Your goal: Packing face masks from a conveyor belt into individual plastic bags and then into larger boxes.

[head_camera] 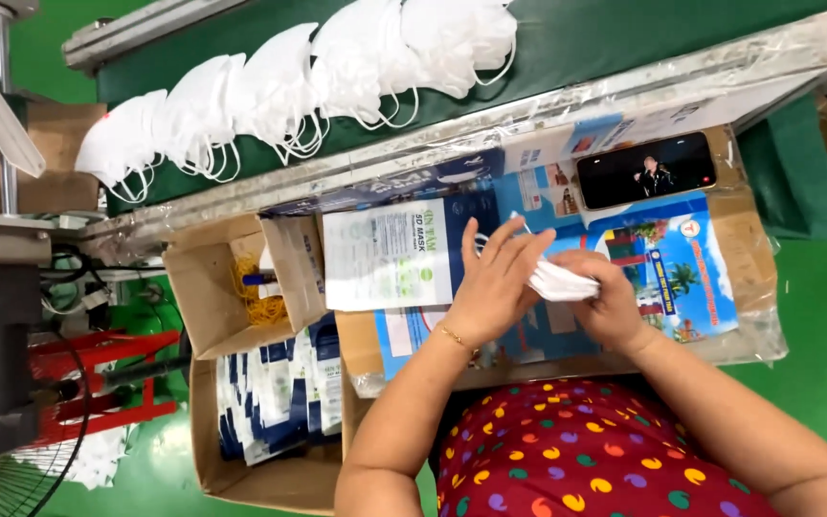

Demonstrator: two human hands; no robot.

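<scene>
Here, the right hand (603,299) grips a folded white mask stack (559,282) — the left hand (495,278) flat, fingers spread, pressing it.

A flat white-and-blue plastic mask pouch (390,254) lies near the cardboard worktop's left edge. A dark-screened rectangular phone (646,169) lies by its far edge. Below the left edge, an open brown carton (241,474) holds upright white-and-blue pouches (279,393).
</scene>
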